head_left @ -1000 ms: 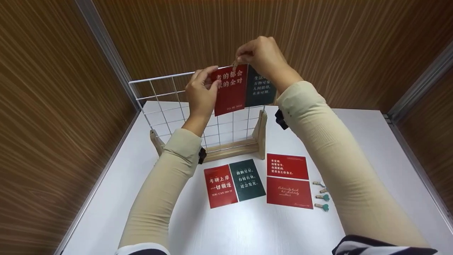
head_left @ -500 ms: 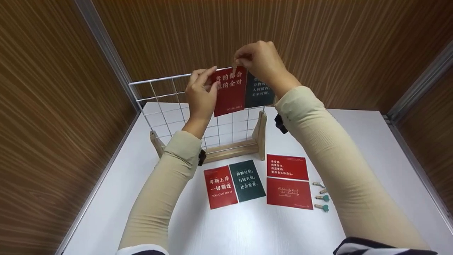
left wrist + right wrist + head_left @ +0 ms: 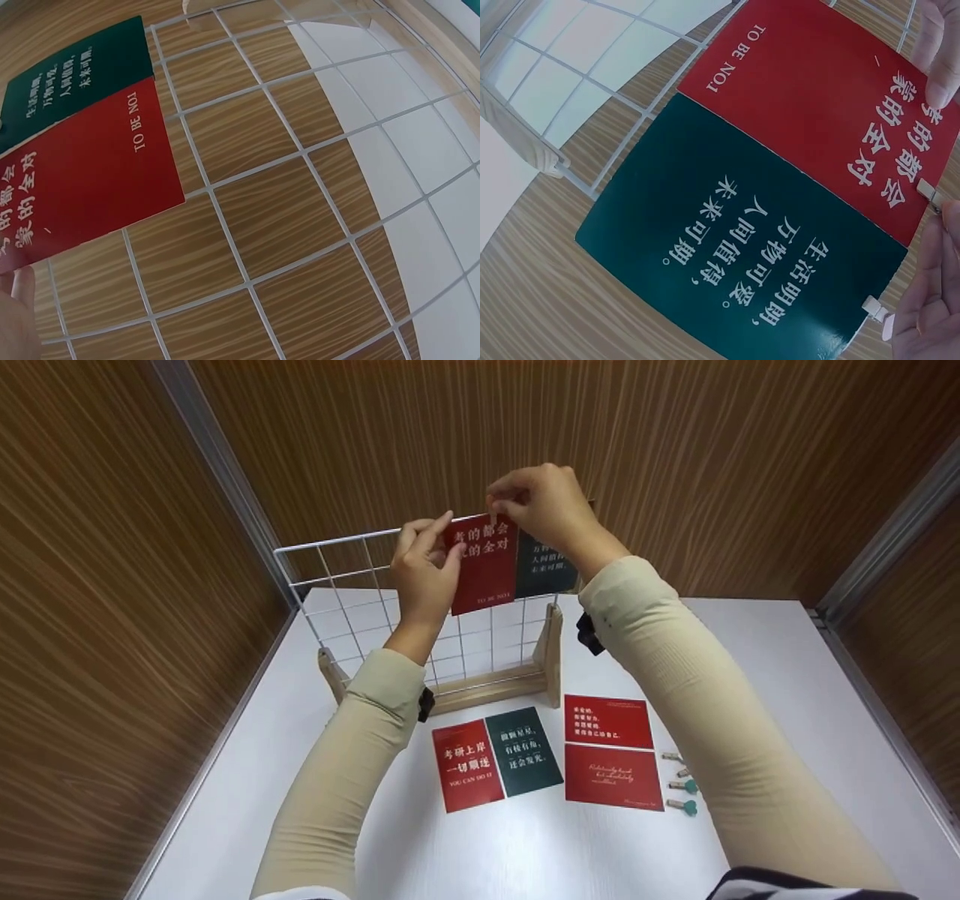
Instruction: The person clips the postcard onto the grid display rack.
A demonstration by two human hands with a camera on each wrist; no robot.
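Note:
A red card with white lettering hangs against the top of a white wire grid rack. My left hand pinches the card's left edge between thumb and fingers. At its top edge, my right hand pinches a small wooden clothespin, whose jaws sit over the card edge in the right wrist view. Beside the red card, a dark green card is held to the rack by another clothespin. In the head view my right hand and wrist cover part of the green card.
The rack stands on a wooden base. On the white table in front lie a red card, a green card and two more red cards to the right. Several clothespins, some with a green heart, lie near my right forearm.
My right hand has come down slightly and a little left at the card's top edge, still pinching the clothespin. My left hand keeps its pinch. The whole head view has shifted slightly.

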